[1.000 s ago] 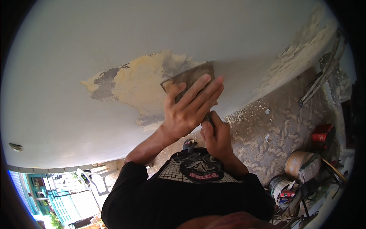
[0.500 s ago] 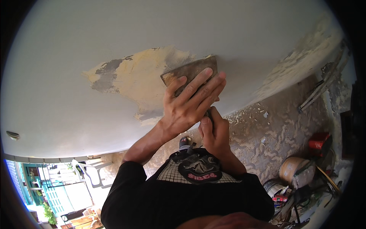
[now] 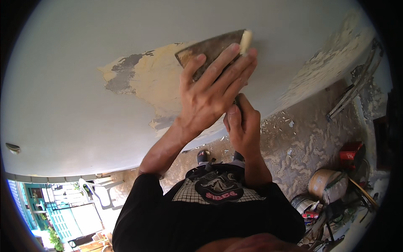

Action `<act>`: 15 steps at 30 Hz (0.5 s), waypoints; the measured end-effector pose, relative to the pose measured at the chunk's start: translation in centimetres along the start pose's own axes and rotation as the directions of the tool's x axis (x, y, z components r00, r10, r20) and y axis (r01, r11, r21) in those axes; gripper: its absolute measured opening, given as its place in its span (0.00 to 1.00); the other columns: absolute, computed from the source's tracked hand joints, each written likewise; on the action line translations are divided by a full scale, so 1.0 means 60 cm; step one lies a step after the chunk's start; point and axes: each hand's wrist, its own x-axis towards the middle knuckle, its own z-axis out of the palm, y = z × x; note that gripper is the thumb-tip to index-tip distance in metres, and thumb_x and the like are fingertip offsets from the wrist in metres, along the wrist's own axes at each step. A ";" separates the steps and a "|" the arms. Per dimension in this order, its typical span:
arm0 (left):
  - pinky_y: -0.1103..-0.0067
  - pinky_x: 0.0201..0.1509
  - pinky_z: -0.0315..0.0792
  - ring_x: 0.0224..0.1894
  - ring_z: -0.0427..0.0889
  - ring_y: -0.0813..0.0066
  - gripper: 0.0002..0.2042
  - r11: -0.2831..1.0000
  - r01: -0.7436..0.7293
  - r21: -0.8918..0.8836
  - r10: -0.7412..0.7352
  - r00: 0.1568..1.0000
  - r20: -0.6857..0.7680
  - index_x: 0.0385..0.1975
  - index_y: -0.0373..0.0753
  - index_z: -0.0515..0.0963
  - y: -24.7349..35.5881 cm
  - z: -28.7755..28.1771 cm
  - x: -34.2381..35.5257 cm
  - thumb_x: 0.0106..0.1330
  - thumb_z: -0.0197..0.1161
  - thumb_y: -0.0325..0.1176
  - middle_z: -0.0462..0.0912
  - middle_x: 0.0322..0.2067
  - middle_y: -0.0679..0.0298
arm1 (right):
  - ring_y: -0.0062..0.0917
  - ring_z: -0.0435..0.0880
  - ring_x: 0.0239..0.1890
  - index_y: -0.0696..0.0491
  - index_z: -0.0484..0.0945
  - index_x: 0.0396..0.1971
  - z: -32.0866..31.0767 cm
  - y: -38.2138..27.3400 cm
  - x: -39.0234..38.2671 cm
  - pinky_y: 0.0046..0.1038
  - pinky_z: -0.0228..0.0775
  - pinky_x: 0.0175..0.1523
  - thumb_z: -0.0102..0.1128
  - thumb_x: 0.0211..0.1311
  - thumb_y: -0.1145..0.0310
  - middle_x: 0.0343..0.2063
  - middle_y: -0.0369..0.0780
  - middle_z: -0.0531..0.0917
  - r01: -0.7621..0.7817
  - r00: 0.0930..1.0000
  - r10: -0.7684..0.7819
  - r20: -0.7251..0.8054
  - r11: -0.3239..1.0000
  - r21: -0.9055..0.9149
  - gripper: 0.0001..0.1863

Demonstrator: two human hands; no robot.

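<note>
Across the grey painted wall (image 3: pixel 105 38) spreads a patch of bare yellowish filler (image 3: pixel 155 82) with ragged grey edges. Against its right end lies the broad, stained blade of a scraper (image 3: pixel 210 49). A pale curl of scraped-off material (image 3: pixel 246 41) stands at the blade's right corner. My left hand (image 3: pixel 205 96) lies over the blade, fingers outstretched and apart, pressing on it. Below it, my right hand (image 3: pixel 243 126) is closed around the scraper's handle, which is mostly hidden by the fingers.
Another flaked patch (image 3: pixel 327 63) runs along the wall at right. Chips litter the patterned tile floor (image 3: pixel 294 155). A round tub (image 3: pixel 327 185), a red container (image 3: pixel 351 155) and tools crowd the lower right. A white plastic chair (image 3: pixel 98 193) stands at lower left.
Both hands and the scraper have moved up the wall and slightly right. A pale curl now shows at the blade's right corner. More of my feet is visible.
</note>
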 end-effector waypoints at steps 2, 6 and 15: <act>0.67 0.77 0.50 0.68 0.73 0.83 0.18 1.000 0.005 -0.020 -0.005 1.000 0.017 0.56 0.62 0.84 0.007 -0.008 -0.004 0.65 0.68 0.43 0.79 0.64 0.84 | 0.28 0.75 0.15 0.61 0.73 0.39 0.004 -0.003 -0.016 0.31 0.62 0.22 0.51 0.77 0.62 0.15 0.41 0.74 0.010 0.999 -0.008 -0.033 0.999 0.045 0.14; 0.69 0.75 0.50 0.66 0.76 0.80 0.19 0.999 0.023 -0.037 -0.021 0.999 0.035 0.55 0.61 0.85 0.032 0.004 -0.065 0.64 0.70 0.45 0.84 0.59 0.83 | 0.11 0.68 0.18 0.60 0.71 0.35 0.016 0.028 -0.062 0.20 0.57 0.22 0.48 0.80 0.63 0.16 0.32 0.70 0.037 0.998 -0.034 -0.052 0.999 0.040 0.16; 0.69 0.76 0.48 0.65 0.77 0.80 0.18 0.994 0.077 -0.071 -0.074 0.996 0.047 0.57 0.58 0.84 0.030 -0.016 -0.082 0.67 0.67 0.43 0.83 0.61 0.80 | 0.15 0.69 0.16 0.59 0.71 0.33 0.021 0.008 -0.077 0.24 0.60 0.22 0.49 0.78 0.66 0.14 0.34 0.71 0.054 0.998 -0.055 -0.024 0.997 -0.048 0.13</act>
